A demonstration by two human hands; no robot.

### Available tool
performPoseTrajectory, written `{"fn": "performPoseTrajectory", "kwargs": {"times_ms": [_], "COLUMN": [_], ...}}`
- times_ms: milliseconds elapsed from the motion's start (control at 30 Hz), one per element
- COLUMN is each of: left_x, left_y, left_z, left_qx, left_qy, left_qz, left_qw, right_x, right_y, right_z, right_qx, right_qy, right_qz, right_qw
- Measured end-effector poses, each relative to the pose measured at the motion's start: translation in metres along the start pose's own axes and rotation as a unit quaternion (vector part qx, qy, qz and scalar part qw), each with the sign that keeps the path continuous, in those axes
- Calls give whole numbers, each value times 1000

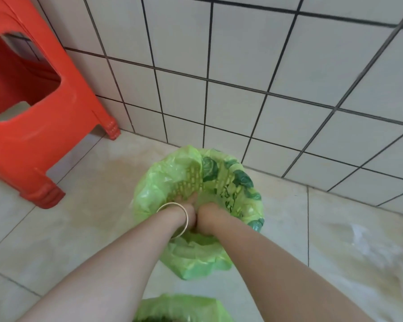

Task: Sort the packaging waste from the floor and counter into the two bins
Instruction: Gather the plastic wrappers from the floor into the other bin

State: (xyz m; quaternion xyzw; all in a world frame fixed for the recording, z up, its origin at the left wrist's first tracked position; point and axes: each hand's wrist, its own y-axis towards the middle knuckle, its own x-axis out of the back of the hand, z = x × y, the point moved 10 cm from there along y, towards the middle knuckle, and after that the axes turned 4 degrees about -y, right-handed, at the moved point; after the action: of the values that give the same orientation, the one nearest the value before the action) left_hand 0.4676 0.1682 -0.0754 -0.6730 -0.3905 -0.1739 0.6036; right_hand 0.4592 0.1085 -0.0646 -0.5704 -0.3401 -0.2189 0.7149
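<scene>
A small bin [149,194] lined with a green plastic bag stands on the floor against the tiled wall. Both my hands reach down into its mouth. My left hand [191,205], with a gold bangle on the wrist, and my right hand [207,214] press together inside the bag, fingers pointing down and mostly hidden. What they hold, if anything, is hidden by the hands and the liner. A second green-lined bin [184,307] shows only its top rim at the bottom edge, between my forearms.
A red plastic stool [28,126] stands on the left, its legs on the beige floor tiles. White wall tiles with dark grout [265,66] rise behind the bin. Pale blurred marks show on the floor [358,252] at the right.
</scene>
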Motion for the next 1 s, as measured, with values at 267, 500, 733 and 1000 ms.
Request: {"fn": "performPoseTrajectory", "kwargs": {"times_ms": [267, 500, 733, 1000], "left_x": [63, 51, -75, -250], "left_y": [-74, -195, -289, -301], "left_z": [-63, -196, -317, -348], "left_qx": [-134, -290, -392, -347], "left_qy": [-32, -121, -124, -130], "left_qz": [-202, -258, -121, 28], "left_qw": [970, 914, 903, 929], "right_x": [62, 78, -17, -201], "right_y": [-89, -234, -373, -426], "right_z": [-41, -133, -251, -339], "right_qx": [-35, -60, -127, -235], "right_qy": [120, 141, 213, 408], "right_qz": [-237, -372, -386, -337], "right_qw": [963, 915, 889, 815]}}
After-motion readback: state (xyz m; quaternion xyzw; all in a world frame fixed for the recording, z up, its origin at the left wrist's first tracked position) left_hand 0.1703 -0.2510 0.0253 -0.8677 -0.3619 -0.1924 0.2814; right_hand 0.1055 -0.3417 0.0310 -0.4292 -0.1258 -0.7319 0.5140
